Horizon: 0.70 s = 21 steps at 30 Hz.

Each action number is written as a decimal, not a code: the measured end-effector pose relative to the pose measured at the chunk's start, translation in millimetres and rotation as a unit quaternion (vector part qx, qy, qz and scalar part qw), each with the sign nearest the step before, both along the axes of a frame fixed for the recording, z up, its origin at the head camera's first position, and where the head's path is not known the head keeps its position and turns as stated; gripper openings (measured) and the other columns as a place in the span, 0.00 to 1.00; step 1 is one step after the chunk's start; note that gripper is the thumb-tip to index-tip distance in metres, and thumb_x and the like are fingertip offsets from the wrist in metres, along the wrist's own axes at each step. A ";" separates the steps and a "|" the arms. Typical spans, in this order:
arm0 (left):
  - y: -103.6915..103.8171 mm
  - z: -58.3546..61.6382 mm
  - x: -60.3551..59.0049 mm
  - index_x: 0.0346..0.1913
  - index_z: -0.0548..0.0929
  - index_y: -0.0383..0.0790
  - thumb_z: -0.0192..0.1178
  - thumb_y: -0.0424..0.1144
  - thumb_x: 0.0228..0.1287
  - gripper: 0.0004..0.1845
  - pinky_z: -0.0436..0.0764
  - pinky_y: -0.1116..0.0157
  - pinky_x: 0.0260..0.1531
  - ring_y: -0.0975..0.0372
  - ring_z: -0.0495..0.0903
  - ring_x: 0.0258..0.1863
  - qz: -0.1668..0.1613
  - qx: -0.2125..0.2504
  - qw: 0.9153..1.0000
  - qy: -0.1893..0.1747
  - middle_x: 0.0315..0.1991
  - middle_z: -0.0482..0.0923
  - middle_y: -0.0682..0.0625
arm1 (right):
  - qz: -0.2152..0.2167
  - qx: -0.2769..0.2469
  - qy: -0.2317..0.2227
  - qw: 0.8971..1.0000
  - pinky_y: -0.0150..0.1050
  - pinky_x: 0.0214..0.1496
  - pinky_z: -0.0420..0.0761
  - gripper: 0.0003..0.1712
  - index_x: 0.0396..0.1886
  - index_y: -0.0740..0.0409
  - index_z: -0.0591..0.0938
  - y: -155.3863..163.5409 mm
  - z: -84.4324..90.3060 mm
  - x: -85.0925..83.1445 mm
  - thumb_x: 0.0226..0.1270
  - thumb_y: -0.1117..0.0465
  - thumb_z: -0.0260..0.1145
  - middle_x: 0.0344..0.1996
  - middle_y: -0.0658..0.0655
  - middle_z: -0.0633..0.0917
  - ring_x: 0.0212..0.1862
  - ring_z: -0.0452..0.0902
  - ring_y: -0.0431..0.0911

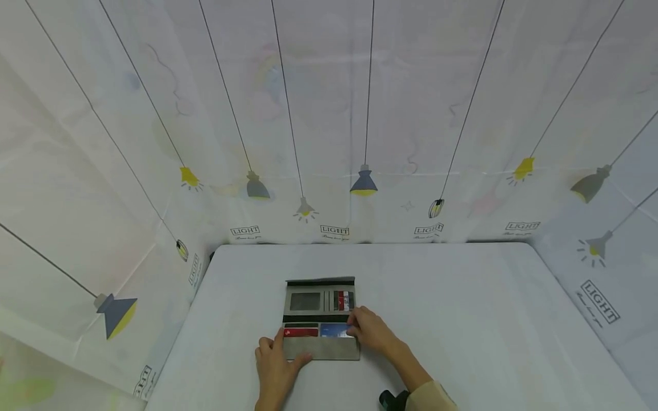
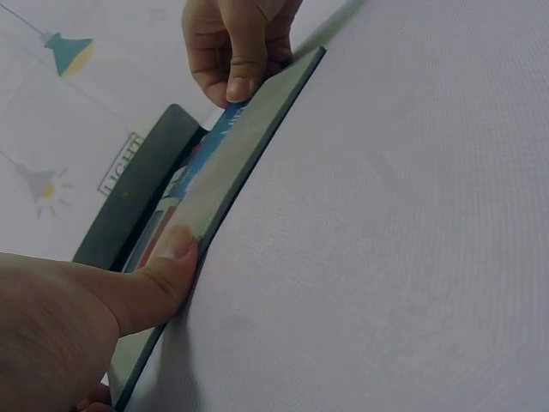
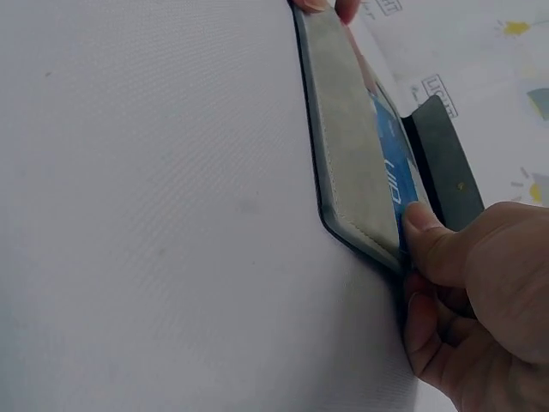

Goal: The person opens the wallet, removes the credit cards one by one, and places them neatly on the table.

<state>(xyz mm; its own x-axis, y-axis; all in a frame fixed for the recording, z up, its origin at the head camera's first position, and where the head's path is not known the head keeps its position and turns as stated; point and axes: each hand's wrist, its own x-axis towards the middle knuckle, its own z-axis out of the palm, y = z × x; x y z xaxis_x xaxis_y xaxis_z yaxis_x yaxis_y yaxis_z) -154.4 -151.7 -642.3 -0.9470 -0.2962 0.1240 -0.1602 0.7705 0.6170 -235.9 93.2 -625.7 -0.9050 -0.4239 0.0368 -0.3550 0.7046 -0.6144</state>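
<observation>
A grey wallet (image 1: 321, 349) lies unfolded on the white table. Its lower pocket holds a blue card (image 1: 333, 330) on the right and a red card (image 1: 301, 332) on the left, both partly tucked in. My left hand (image 1: 275, 366) grips the wallet's lower left side, its thumb (image 2: 167, 266) pressing on the pocket's front. At the opposite end, my right hand (image 1: 372, 331) pinches the blue card's outer end, its thumb (image 3: 429, 236) on the card's face. The right fingers curl beside the wallet's edge; their contact underneath is hidden.
Small red and white cards (image 1: 344, 301) sit in the wallet's upper half, beside a dark window pocket (image 1: 305, 301). The white table (image 1: 462, 319) extends around the wallet. Behind it hangs a pale cloth (image 1: 319, 114) printed with lamps.
</observation>
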 end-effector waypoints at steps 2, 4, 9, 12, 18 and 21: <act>0.3 0.3 -0.2 0.66 0.76 0.32 0.82 0.59 0.34 0.55 0.60 0.62 0.35 0.56 0.59 0.38 0.000 -0.002 1.000 -0.002 0.38 0.63 0.45 | -0.007 0.001 -0.001 1.000 0.33 0.35 0.74 0.07 0.39 0.57 0.80 -0.3 0.0 -1.0 0.66 0.62 0.70 0.34 0.50 0.76 0.34 0.70 0.39; 0.3 0.0 -0.2 0.66 0.76 0.33 0.82 0.59 0.33 0.55 0.60 0.62 0.36 0.56 0.59 0.38 0.001 -0.003 1.000 -0.002 0.38 0.63 0.45 | -0.012 0.000 0.003 1.000 0.34 0.35 0.74 0.07 0.38 0.57 0.79 -0.4 -0.1 -1.7 0.66 0.62 0.70 0.34 0.50 0.76 0.34 0.70 0.39; -0.6 -0.9 -0.2 0.67 0.75 0.33 0.81 0.58 0.35 0.54 0.58 0.62 0.36 0.56 0.58 0.36 -0.001 0.001 1.000 0.002 0.37 0.61 0.46 | -0.020 -0.005 0.005 1.000 0.37 0.38 0.77 0.08 0.39 0.56 0.78 -0.5 -1.9 -2.3 0.66 0.62 0.70 0.35 0.50 0.76 0.36 0.72 0.39; -0.5 -1.5 0.3 0.67 0.75 0.33 0.81 0.57 0.36 0.53 0.57 0.62 0.36 0.56 0.57 0.36 -0.003 0.004 1.000 0.007 0.36 0.60 0.46 | -0.019 -0.008 -0.001 1.000 0.37 0.39 0.77 0.07 0.40 0.56 0.78 0.0 -2.3 -2.4 0.67 0.62 0.69 0.36 0.51 0.76 0.36 0.72 0.40; 0.6 -0.8 0.9 0.67 0.75 0.32 0.81 0.56 0.37 0.52 0.57 0.62 0.36 0.56 0.57 0.37 -0.001 0.008 1.000 0.006 0.37 0.60 0.46 | 0.002 -0.017 -0.005 1.000 0.37 0.41 0.78 0.09 0.43 0.57 0.80 4.6 0.5 -3.6 0.68 0.59 0.69 0.37 0.50 0.77 0.38 0.72 0.39; 0.2 -0.9 1.3 0.67 0.74 0.32 0.81 0.56 0.38 0.52 0.57 0.62 0.37 0.56 0.57 0.37 -0.001 0.010 1.000 0.001 0.37 0.60 0.46 | 0.017 -0.024 -0.011 1.000 0.36 0.41 0.77 0.13 0.46 0.58 0.81 8.3 -0.1 -4.3 0.67 0.57 0.70 0.38 0.51 0.78 0.39 0.72 0.39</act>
<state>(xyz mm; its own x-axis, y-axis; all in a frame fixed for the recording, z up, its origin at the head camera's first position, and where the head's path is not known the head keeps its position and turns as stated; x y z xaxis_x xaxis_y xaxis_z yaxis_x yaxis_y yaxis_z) -153.1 -151.5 -643.2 -0.9474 -0.2967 0.1204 -0.1572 0.7585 0.6324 -240.2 101.5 -625.8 -0.8912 -0.4521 0.0375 -0.3637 0.6626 -0.6547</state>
